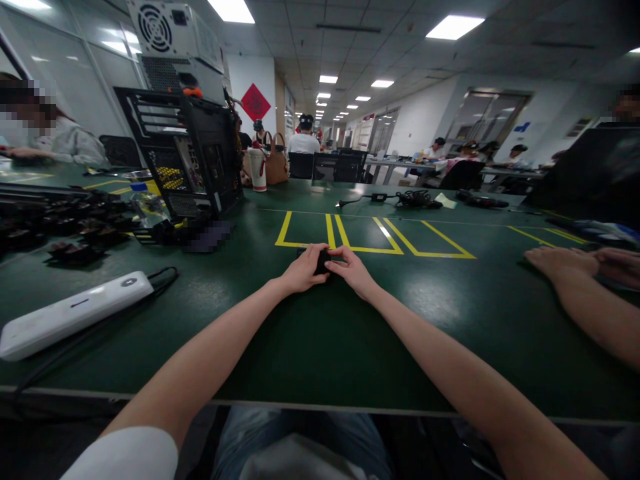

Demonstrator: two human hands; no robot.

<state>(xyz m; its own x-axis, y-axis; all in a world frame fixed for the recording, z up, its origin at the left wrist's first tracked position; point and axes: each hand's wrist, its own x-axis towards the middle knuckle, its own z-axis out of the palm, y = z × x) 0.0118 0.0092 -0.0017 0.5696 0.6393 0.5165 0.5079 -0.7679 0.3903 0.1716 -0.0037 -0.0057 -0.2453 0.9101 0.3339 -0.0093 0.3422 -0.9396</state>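
Between my two hands, just in front of the yellow tape marks [345,233], is a small black object [323,262]; its kind cannot be made out. My left hand [304,268] is closed around its left side, with the fingers over the top. From the right, my right hand [350,270] pinches at the object with thumb and forefinger. Both hands rest low on the green tabletop [320,347], close together. Much of the black object is hidden by my fingers.
A white power strip-like device [77,313] with a black cable lies left. Beyond stand an open computer case [185,150] carrying power supplies [175,33], dark parts [75,223], a cup [257,169] and coiled cables [417,199]. Another person's hands [565,263] rest at right.
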